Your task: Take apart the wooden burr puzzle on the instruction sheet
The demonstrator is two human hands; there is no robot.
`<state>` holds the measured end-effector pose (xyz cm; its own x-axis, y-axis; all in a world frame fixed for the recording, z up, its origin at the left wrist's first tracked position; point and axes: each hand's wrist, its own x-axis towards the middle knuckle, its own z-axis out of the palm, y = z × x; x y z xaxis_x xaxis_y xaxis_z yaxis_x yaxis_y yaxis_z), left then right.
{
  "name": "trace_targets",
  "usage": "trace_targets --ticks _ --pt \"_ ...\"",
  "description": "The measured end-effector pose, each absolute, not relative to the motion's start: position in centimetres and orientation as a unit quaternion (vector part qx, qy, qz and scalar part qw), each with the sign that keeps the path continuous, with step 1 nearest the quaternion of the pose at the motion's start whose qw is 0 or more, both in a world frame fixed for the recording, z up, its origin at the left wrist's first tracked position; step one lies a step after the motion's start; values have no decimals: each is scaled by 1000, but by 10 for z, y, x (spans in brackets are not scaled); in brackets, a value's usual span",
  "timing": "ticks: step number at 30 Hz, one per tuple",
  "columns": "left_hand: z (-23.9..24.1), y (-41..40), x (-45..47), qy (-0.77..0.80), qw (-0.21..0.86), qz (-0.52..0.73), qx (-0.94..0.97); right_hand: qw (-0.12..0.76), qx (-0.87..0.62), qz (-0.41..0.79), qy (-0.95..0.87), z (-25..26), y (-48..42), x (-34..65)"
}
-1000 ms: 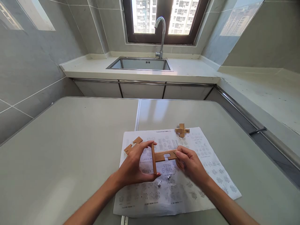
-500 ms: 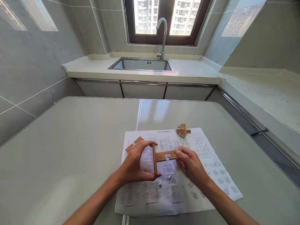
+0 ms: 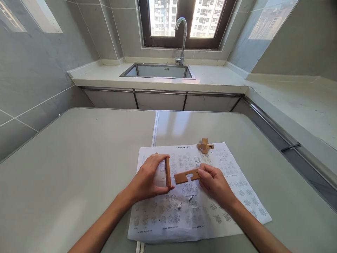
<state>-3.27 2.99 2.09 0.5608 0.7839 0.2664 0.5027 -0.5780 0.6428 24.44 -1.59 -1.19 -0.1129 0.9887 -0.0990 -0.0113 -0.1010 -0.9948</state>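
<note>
Between the thumb and fingers of my left hand [image 3: 147,177] is a wooden puzzle piece [image 3: 167,172], held upright and seen nearly edge-on. My right hand [image 3: 214,181] pinches the right end of a flat notched wooden puzzle piece [image 3: 181,177]. That notched piece has a keyhole-like cutout in its lower edge, and its free left end points at the upright piece with a small gap between them. Both pieces are above a printed sheet [image 3: 200,218] covered with small line diagrams. At the sheet's top edge sits a cross-shaped wooden puzzle [image 3: 205,146] with a dark mark on one arm.
The sheet lies on a pale grey folding table [image 3: 79,168] with a seam down its middle. Beyond the table is a white counter [image 3: 221,73] with a steel sink [image 3: 158,72] and a faucet [image 3: 182,42] under a window. Tiled walls stand at both sides.
The two held pieces, touching before, have come apart. My left hand has moved a little left and up with its piece, and now hides another notched piece that lay behind it.
</note>
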Motion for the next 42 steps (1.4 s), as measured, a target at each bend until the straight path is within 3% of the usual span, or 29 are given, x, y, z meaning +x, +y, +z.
trace_targets --ticks 10,27,42 --pt "19 35 -38 310 218 198 904 343 -487 468 -653 -7 -17 241" --pt "19 19 -24 245 272 172 915 313 -534 381 -687 -12 -17 232" --pt "14 19 -21 262 188 188 928 289 -515 384 -710 -4 -19 231"
